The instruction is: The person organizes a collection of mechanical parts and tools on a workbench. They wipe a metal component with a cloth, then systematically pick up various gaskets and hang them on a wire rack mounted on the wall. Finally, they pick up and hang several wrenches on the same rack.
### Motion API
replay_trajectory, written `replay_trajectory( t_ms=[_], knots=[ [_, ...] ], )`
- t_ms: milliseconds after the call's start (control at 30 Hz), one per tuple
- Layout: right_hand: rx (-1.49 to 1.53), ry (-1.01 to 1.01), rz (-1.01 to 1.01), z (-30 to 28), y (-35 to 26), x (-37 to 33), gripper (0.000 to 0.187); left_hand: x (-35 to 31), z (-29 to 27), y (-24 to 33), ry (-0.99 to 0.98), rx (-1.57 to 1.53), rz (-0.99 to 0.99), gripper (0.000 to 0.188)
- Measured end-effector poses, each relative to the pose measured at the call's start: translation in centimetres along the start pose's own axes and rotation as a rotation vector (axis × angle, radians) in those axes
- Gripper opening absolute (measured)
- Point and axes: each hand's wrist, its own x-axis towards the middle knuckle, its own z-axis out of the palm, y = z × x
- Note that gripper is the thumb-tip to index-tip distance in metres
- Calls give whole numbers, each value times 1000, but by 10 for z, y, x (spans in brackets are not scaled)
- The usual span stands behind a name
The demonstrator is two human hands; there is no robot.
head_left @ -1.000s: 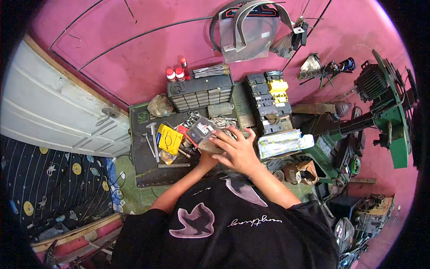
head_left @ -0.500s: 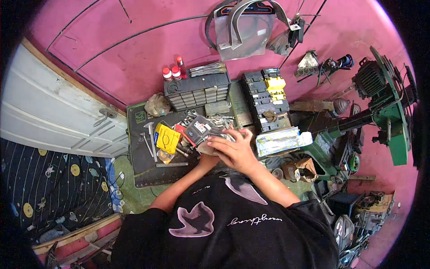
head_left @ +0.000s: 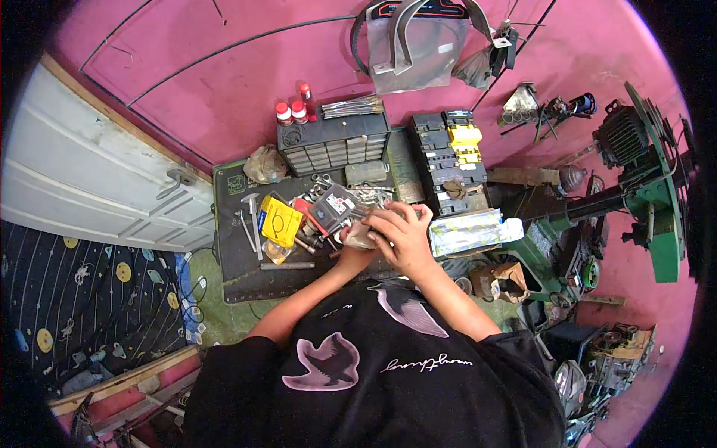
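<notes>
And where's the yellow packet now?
In the head view, the yellow packet lies left of centre on the bench, right of the metal caliper and forward-left of the left hand.

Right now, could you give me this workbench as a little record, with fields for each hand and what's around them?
Left hand: seems to hold a clear plastic box from below; grip partly hidden
Right hand: over the box's right side; grip unclear
Nearby: grey plastic case
Left side: yellow packet; farther left, metal caliper
Back: dark drawer cabinet, red-capped bottles on top
Surface: dark bench top
Wall: pink
</notes>
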Motion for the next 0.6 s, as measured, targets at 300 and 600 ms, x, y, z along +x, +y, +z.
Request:
replay_trajectory(
  t_ms=[300, 600],
  knots=[
    [86, 125, -112, -11, -3, -15, 23, -16, -2, 17, -67, -28, 95, 41],
    [4, 95, -86, -7, -3, -24, 26, -17, 4, 8, -198, 99, 57, 47]
  ],
)
